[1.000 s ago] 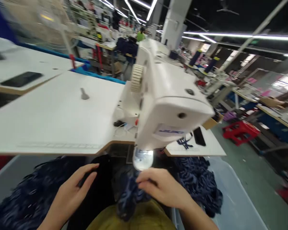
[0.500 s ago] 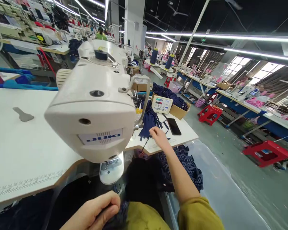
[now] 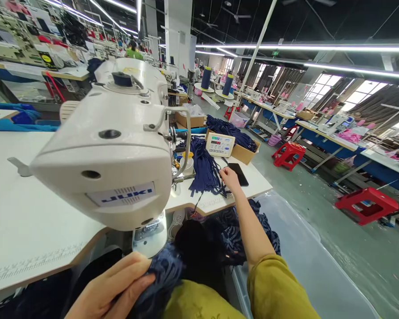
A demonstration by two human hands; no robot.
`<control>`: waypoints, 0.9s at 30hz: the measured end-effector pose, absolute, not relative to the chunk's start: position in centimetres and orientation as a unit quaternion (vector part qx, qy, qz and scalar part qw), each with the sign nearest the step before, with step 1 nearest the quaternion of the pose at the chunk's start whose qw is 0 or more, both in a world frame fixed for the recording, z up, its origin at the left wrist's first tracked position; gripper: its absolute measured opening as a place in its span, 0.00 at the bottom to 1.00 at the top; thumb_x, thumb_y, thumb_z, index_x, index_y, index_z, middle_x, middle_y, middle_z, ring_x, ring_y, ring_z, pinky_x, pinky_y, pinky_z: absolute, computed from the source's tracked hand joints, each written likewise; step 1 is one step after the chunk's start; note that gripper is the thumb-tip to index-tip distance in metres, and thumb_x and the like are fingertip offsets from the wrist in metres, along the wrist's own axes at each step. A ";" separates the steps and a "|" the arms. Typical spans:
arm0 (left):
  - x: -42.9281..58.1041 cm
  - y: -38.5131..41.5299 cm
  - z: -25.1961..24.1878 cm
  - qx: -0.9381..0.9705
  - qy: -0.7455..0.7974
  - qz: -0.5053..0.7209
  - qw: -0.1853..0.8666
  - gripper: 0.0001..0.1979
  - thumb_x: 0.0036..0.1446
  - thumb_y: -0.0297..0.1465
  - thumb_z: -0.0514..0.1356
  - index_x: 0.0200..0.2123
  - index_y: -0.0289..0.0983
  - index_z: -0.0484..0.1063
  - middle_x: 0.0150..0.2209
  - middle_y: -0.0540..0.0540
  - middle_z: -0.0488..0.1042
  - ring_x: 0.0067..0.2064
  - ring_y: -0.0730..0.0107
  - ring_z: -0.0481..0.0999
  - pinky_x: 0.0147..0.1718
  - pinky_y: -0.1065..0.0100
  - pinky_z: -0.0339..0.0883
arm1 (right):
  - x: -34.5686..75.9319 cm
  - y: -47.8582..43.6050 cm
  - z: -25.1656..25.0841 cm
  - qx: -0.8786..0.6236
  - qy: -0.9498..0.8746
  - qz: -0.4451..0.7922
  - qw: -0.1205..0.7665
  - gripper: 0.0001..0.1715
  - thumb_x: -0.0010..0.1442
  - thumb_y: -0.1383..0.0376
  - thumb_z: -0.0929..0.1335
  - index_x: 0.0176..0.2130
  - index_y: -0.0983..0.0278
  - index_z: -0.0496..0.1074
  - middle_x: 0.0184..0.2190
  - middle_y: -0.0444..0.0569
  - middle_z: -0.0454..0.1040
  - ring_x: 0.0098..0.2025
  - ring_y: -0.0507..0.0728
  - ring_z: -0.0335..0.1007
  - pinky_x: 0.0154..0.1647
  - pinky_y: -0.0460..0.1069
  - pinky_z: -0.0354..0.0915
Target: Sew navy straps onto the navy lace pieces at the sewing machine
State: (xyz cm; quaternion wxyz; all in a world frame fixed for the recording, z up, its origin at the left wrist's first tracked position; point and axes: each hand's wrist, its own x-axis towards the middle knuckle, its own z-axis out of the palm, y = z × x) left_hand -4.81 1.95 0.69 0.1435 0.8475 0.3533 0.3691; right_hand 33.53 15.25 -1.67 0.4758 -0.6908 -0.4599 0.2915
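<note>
My left hand [image 3: 116, 283] is closed, thumb against fingers, on a piece of navy patterned fabric [image 3: 161, 274] in my lap, just below the sewing machine's lit bed arm [image 3: 149, 239]. My right hand [image 3: 230, 179] reaches over the table's right end, its fingertips pinched at a thin navy fabric strip [image 3: 223, 189] beside the phone. Left of that hand a bundle of navy strips [image 3: 203, 170] hangs over the tabletop. The white JUKI sewing machine head [image 3: 109, 164] fills the left middle and hides part of the table.
A control panel [image 3: 220, 145] stands behind the black phone [image 3: 238, 174]. A cardboard box [image 3: 244, 153] of navy strips is at the table's back. Navy patterned fabric [image 3: 234, 232] is heaped beside my legs, next to a translucent plastic bin [image 3: 295, 252]. Red stools [image 3: 367, 205] stand to the right.
My right hand has moved slightly right and back, toward the phone. My left hand has shifted left, and more of the patterned fabric shows at its fingers. The view has turned slightly.
</note>
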 end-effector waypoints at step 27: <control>-3.2 0.4 -0.2 0.888 0.334 0.294 -0.119 0.18 0.62 0.22 0.48 0.53 0.35 0.68 0.47 0.43 0.76 0.48 0.67 0.76 0.48 0.67 0.70 | 14.8 4.7 -0.3 -0.445 -0.438 0.556 0.548 0.20 0.63 0.51 0.61 0.34 0.61 0.73 0.23 0.42 0.61 0.24 0.50 0.55 0.26 0.46 0.57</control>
